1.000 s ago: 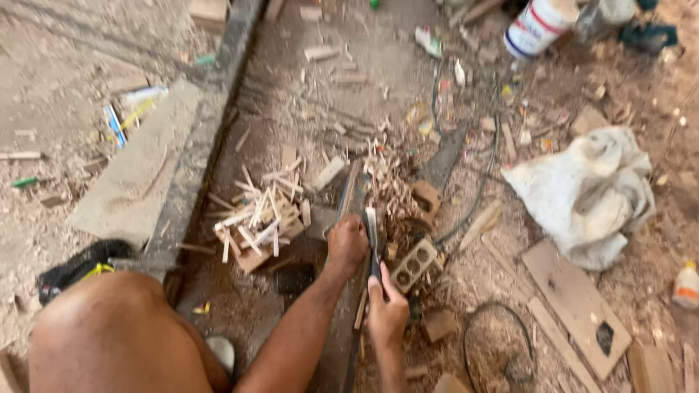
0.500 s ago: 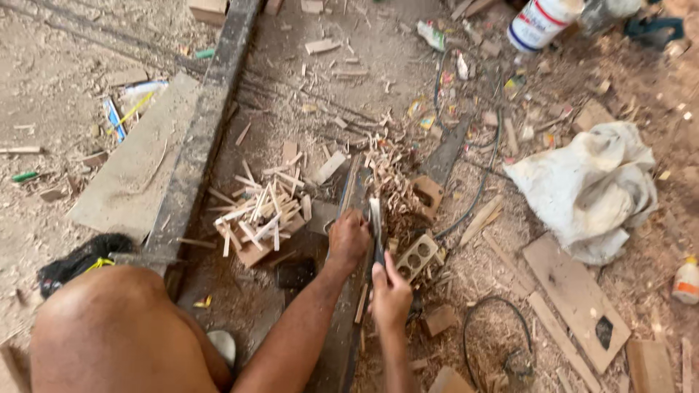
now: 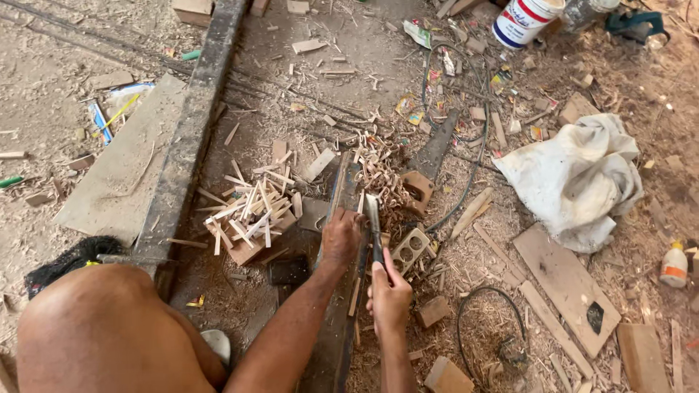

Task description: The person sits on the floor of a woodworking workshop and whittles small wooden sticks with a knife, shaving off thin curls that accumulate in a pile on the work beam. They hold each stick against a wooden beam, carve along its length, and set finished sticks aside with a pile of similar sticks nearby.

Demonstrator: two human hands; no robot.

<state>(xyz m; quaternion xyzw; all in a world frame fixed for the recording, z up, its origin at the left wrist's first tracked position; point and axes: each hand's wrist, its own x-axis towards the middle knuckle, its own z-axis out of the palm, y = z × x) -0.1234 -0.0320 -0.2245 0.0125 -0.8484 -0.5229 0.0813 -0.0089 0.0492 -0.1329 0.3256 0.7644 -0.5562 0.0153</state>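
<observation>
My right hand [image 3: 389, 290] grips the handle of a chisel [image 3: 373, 224] whose flat blade points away from me along a long dark plank [image 3: 342, 240]. My left hand [image 3: 342, 236] presses down on the plank just left of the blade. Curled wood shavings [image 3: 382, 175] lie piled past the blade's tip. A heap of thin pale wood strips [image 3: 251, 211] rests on a small block to the left of the plank. My bare knee [image 3: 109, 327] fills the lower left.
A heavy dark beam [image 3: 193, 124] runs up the left, with a flat board [image 3: 124, 167] beside it. White cloth [image 3: 575, 178], a flat panel [image 3: 564, 280], a glue bottle [image 3: 673, 263], a paint tub [image 3: 526, 18], cables and wood offcuts litter the dirt floor at right.
The view has shifted slightly. My hands stay on the plank and the chisel blade has edged a little forward along it.
</observation>
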